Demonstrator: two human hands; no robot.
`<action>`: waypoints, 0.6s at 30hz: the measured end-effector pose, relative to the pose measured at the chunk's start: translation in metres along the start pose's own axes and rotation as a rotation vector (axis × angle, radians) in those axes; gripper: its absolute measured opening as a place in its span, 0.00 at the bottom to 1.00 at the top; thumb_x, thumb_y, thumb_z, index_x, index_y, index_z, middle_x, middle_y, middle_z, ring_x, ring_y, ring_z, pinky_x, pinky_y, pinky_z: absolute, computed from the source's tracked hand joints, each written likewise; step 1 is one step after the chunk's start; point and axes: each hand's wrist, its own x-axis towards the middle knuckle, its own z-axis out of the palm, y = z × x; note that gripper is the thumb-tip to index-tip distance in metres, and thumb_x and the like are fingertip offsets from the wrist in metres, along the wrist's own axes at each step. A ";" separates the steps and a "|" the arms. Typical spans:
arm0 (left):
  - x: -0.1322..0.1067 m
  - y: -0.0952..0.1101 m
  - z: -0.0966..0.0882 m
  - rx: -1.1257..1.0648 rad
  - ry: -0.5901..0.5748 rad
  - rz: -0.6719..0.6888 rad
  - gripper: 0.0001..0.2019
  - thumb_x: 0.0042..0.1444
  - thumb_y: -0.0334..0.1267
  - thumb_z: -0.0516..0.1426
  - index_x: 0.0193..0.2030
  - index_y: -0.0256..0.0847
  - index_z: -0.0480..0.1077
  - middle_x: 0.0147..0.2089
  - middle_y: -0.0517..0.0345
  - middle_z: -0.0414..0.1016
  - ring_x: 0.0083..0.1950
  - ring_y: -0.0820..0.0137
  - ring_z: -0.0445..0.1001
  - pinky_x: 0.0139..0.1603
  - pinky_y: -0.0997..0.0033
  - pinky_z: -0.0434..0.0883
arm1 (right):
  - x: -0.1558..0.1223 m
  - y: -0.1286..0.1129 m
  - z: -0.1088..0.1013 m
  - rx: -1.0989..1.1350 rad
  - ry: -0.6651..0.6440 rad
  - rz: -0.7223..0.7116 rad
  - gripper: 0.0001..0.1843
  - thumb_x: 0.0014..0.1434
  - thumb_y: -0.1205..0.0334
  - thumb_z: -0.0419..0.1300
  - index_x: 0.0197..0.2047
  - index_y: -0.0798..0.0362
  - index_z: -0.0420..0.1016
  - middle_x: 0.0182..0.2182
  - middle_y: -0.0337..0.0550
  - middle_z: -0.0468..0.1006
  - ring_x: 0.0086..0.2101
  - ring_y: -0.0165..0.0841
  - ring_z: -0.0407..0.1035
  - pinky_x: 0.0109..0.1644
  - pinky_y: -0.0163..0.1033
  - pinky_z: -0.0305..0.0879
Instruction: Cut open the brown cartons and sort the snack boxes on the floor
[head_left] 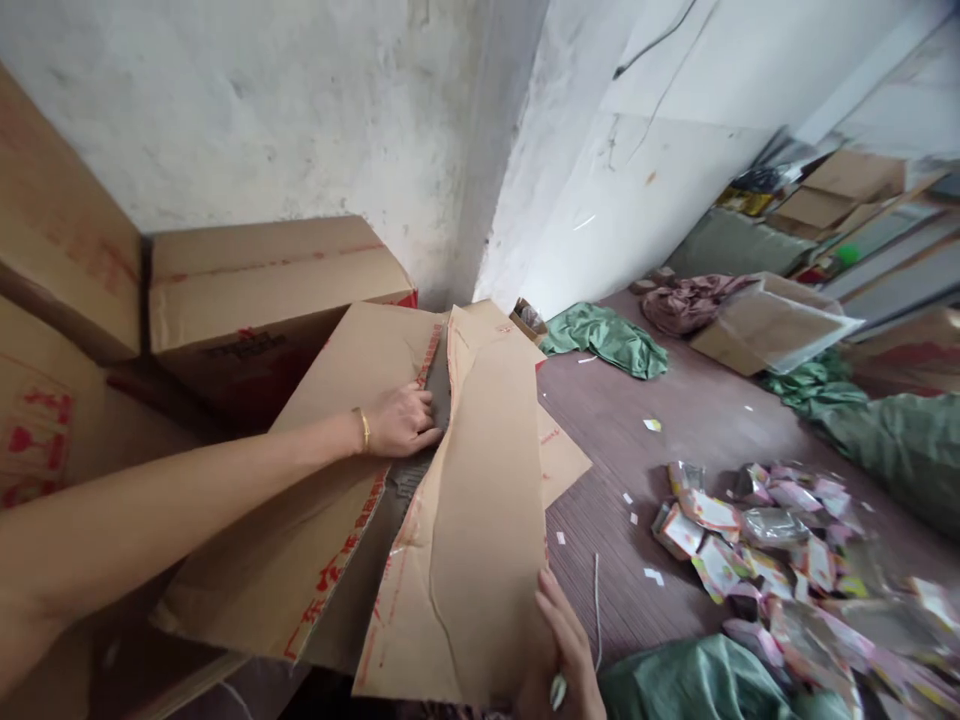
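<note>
A large brown cardboard box (337, 380) with red print is in front of me, its top flaps parted along a ragged, torn seam. My left hand (405, 420), a gold bracelet at its wrist, lies on the left flap with fingers curled over the edge into the dark gap. The right flap (487, 500) is creased and raised. At its lower right edge, my right hand (566, 640) grips the cardboard; its thumb is hidden. A small pale object (557, 690) shows by that hand, too little of it to name.
Other cartons (262, 270) stand at the left against the wall. On the floor at the right lie a heap of small packets (780, 540), green sacks (607, 340) and paper scraps. An open box (765, 320) stands farther back.
</note>
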 end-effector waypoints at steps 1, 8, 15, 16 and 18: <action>0.001 0.000 0.002 0.027 0.018 0.001 0.27 0.69 0.39 0.46 0.19 0.39 0.71 0.24 0.50 0.75 0.33 0.65 0.66 0.42 0.58 0.59 | -0.001 0.001 0.003 -0.019 0.032 -0.054 0.18 0.68 0.71 0.49 0.57 0.54 0.71 0.52 0.55 0.78 0.55 0.41 0.73 0.52 0.47 0.75; 0.009 0.018 0.002 0.116 0.041 -0.132 0.31 0.70 0.39 0.42 0.17 0.38 0.71 0.22 0.48 0.73 0.28 0.66 0.68 0.39 0.59 0.59 | 0.020 0.019 -0.003 -0.136 0.247 -0.074 0.17 0.65 0.74 0.53 0.55 0.56 0.73 0.45 0.50 0.82 0.44 0.36 0.79 0.45 0.39 0.78; 0.011 0.068 -0.011 0.145 -0.094 -0.539 0.29 0.67 0.40 0.42 0.22 0.36 0.76 0.24 0.42 0.77 0.27 0.64 0.72 0.40 0.55 0.61 | 0.117 0.105 -0.010 -0.078 0.228 0.144 0.14 0.70 0.55 0.51 0.51 0.55 0.71 0.40 0.47 0.83 0.31 0.32 0.79 0.34 0.35 0.74; 0.010 0.073 -0.015 0.136 -0.102 -0.554 0.28 0.67 0.39 0.42 0.23 0.36 0.77 0.26 0.42 0.78 0.29 0.63 0.74 0.43 0.54 0.61 | 0.133 0.111 -0.009 -0.077 0.166 0.172 0.16 0.70 0.54 0.49 0.51 0.54 0.71 0.40 0.47 0.83 0.31 0.33 0.79 0.36 0.36 0.73; 0.009 0.079 -0.024 0.111 -0.107 -0.568 0.27 0.66 0.39 0.43 0.24 0.36 0.77 0.28 0.43 0.80 0.34 0.61 0.76 0.48 0.50 0.61 | 0.159 0.107 -0.004 -0.167 -0.021 0.217 0.16 0.68 0.55 0.49 0.50 0.54 0.72 0.41 0.48 0.82 0.35 0.36 0.79 0.40 0.39 0.72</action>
